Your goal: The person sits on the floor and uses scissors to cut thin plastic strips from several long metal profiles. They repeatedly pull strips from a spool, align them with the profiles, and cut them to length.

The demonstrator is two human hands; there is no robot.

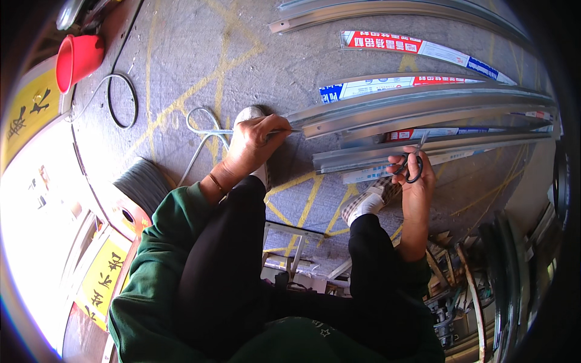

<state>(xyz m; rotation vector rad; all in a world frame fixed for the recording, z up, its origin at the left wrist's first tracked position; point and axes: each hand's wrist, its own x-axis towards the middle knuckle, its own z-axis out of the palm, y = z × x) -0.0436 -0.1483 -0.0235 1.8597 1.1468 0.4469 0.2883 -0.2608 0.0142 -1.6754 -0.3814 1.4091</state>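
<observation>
You have the grey strip (213, 132) drawn off the spool (144, 186) and pinched in your left hand's (257, 138) grip by the metal profile's (417, 107) end, apparently uncut, while your right hand (425, 183) holds scissors (419, 160), so fitting and trimming probably remain.

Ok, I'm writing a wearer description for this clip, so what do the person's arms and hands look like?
The left hand is gloveless, with a thin brownish band around the wrist below a loose, plain-looking green left sleeve. The right hand is gloveless too, its forearm uncovered; the shadowed right sleeve looks dark.
</observation>
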